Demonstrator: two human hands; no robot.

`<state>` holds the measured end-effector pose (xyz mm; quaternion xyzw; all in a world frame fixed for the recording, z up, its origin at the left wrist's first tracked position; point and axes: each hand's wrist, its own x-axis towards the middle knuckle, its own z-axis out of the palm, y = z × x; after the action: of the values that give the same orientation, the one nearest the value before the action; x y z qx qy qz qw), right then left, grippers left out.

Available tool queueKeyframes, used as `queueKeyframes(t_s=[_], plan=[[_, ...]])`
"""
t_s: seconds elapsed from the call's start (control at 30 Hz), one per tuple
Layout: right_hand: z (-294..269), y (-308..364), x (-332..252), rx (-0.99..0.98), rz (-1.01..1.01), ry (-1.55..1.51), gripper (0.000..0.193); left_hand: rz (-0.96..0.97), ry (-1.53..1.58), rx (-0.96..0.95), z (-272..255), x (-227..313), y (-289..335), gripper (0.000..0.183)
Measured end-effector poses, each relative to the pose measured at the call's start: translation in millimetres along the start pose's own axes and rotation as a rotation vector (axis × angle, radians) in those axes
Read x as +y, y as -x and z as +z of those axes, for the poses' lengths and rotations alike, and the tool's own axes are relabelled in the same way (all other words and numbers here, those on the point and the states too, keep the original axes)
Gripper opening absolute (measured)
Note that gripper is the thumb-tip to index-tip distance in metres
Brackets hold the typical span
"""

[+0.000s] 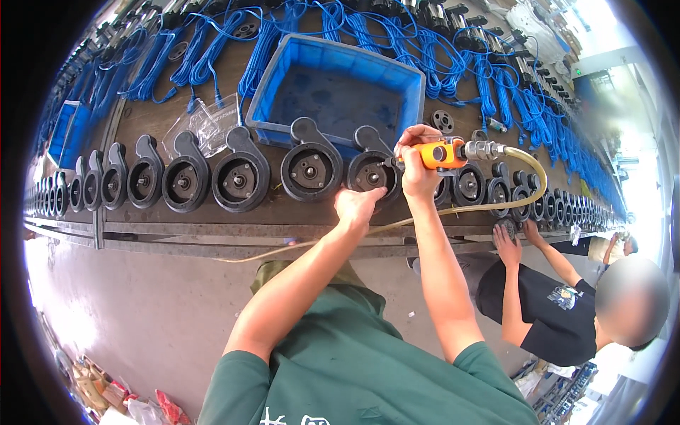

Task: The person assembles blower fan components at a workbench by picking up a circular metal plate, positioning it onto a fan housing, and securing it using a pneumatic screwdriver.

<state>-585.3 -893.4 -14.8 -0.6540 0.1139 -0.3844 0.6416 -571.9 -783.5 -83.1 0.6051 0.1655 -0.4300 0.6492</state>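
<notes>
My right hand is wrapped round an orange air screwdriver, held sideways. Its tip points left at the middle of a round black wheel housing with a rounded arm on top. My left hand grips the lower rim of that same housing. A clear yellowish air hose runs from the tool's metal fitting, loops down and passes behind my right forearm. Just left stands another black housing with a bolt at its centre. Whether the tool's tip touches the bolt cannot be made out.
A long row of similar housings lines the bench's front edge both ways. Behind stands a blue plastic bin. Bundled blue cables lie along the back. A clear plastic bag lies left of the bin. A co-worker handles parts at right.
</notes>
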Motion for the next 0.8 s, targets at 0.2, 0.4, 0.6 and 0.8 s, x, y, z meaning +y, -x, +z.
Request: queueKeyframes(t_s=[0.2, 0.4, 0.6, 0.8], plan=[[4, -4, 14, 0.000, 0.013, 0.013, 0.023, 0.085, -0.125, 0.077, -2, -22, -22, 0.044], [7, -6, 12, -0.019, 0.065, 0.025, 0.023, 0.136, -0.150, 0.127, -1, -8, -5, 0.045], [22, -5, 11, 0.083, 0.069, 0.059, 0.022, 0.122, -0.227, 0.185, -1, 1, 7, 0.050], [-4, -10, 16, -0.154, 0.114, -0.053, 0.023, 0.118, -0.168, 0.166, 1, 12, 15, 0.059]])
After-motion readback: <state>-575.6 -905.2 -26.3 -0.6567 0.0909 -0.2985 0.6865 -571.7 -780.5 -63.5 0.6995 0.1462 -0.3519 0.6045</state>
